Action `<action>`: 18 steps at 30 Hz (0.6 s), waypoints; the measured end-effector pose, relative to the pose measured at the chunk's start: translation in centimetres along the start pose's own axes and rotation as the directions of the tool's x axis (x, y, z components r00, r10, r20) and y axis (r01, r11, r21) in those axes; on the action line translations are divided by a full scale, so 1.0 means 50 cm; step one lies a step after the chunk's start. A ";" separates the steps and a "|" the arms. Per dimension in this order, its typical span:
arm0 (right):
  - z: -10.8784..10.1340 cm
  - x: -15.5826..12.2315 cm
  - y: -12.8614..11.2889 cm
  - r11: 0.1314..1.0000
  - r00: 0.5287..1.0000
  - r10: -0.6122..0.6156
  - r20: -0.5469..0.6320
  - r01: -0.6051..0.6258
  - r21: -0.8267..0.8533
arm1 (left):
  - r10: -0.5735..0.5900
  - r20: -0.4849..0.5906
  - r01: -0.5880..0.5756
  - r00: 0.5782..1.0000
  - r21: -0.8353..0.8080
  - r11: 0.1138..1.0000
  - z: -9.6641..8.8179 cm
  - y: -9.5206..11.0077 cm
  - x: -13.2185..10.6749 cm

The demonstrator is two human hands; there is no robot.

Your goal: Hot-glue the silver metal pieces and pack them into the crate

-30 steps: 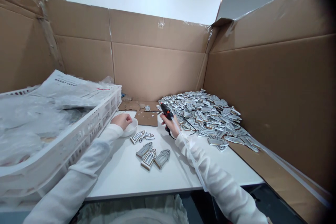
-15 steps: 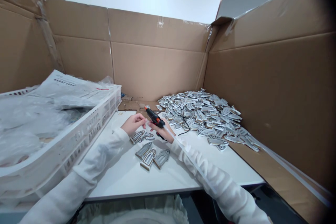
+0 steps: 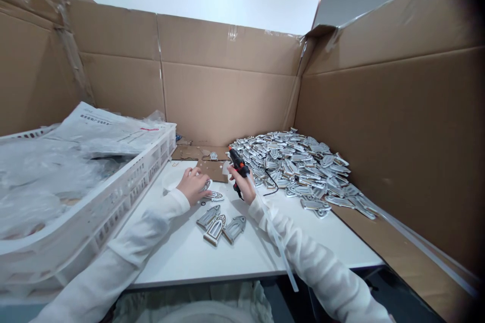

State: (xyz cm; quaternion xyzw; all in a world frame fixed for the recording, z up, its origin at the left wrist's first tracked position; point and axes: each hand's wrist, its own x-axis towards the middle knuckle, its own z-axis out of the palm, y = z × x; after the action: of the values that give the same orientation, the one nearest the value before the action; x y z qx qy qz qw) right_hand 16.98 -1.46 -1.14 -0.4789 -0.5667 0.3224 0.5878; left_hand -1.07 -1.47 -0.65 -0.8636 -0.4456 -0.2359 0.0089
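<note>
Two arched pieces lie at your left hand (image 3: 192, 186): one (image 3: 206, 185) is partly covered by its fingers, which are loosely curled, though you cannot tell whether they grip it, and another (image 3: 215, 196) sits just beside the fingertips. Your right hand (image 3: 244, 187) has its fingers wrapped around a black glue gun (image 3: 238, 162), nozzle pointing up beyond them, with a translucent glue stick (image 3: 279, 242) trailing behind toward you. Nearer you than either hand's fingers, three more arched pieces (image 3: 214, 230) lie together; right of your right-hand fingers spreads a large pile of pieces (image 3: 291, 161).
</note>
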 end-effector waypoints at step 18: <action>0.026 -0.018 0.003 0.922 0.920 -0.374 0.119 0.383 -0.061 | -0.296 0.114 0.084 0.948 -0.990 -0.113 0.051 0.035 0.018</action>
State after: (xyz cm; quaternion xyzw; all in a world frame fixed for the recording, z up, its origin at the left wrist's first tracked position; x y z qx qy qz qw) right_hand 15.63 -1.99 -1.75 -0.3668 -0.6914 0.2036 0.5882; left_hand 1.74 -1.25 -2.21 -0.4969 -0.2454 -0.5464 -0.6279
